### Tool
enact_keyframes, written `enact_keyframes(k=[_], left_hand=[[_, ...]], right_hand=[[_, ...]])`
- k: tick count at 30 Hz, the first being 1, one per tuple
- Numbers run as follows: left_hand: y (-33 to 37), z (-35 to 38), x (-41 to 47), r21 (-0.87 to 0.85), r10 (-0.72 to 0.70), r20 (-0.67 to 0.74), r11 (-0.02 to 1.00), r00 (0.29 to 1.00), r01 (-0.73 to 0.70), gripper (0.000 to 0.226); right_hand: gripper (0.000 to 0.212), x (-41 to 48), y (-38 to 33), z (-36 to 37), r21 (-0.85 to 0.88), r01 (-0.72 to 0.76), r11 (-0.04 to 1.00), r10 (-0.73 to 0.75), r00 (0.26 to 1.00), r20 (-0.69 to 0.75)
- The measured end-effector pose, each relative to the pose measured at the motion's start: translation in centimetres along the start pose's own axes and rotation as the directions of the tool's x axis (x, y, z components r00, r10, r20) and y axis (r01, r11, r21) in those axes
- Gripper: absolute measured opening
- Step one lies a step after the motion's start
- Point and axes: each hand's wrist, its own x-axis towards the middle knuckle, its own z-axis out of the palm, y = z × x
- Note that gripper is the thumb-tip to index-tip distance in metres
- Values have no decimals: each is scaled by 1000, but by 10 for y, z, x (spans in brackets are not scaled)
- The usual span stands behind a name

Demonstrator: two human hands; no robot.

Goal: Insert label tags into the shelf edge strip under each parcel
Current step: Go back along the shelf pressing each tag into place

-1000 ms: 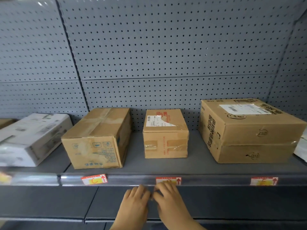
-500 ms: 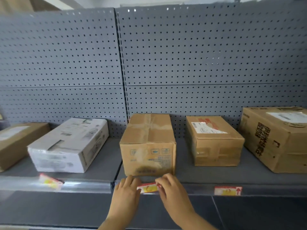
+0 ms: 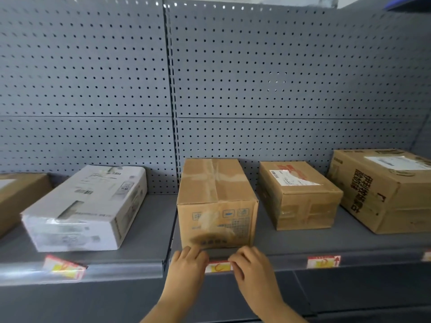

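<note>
Seemingly label tag was touched by left hand and right hand; pinching couldn't be told. Buckling was risked by uneven pushing.

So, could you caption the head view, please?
Left hand and right hand hold a label tag under the middle parcel.

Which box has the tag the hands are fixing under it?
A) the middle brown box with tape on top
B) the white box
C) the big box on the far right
A: the left hand and right hand are at the ends of the tag right below the taped brown box.
</note>
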Motion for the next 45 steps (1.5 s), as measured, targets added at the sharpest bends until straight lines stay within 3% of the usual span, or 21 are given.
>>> enact_keyframes(k=[4,14,22,29,31,32,34,36,37,40,43,45], left_hand=[[-1,-2,3,1,23,17,1000,1000,-23,43],[5,-4,2,-24,1,36,1000,999,0,39],[9,-7,-3,-6,12,105,1000,994,-12,41],[12,-8,-15,-3,11,86,1000,996,-11,37],[11,-9,-23,-57,-29,70,998,997,33,44],[9,-9,-27,-94,-68,61,993,996,73,48],[1,-8,-37,-142,-119,68,982,991,127,46],[-6,-6,-50,-128,-139,111,980,984,153,44],[-10,-6,-56,-94,-134,121,985,984,146,44],[-23,-9,-74,-73,-148,184,984,972,163,48],[-44,-19,-93,-61,-203,135,975,970,212,48],[-61,-27,-106,-108,-240,70,963,968,247,45]], right_hand=[[33,-5,4,6,-16,0,1000,0,1000,-7],[28,-3,4,7,-75,107,991,-108,994,-2],[39,-2,-3,19,-74,165,984,-166,986,-13],[55,-7,0,25,-200,230,952,-242,970,-38],[28,-12,3,32,-209,307,928,-336,934,-122],[25,-15,2,35,-215,353,910,-388,910,-149],[47,-18,1,41,-256,453,854,-500,850,-165],[59,-21,-9,44,-232,482,845,-522,837,-165],[59,-21,-15,47,-198,487,851,-518,840,-161],[32,-20,-38,52,-167,485,858,-509,848,-148],[21,-15,-52,55,-119,413,903,-427,893,-144],[26,-10,-58,56,-94,381,920,-391,911,-135]])
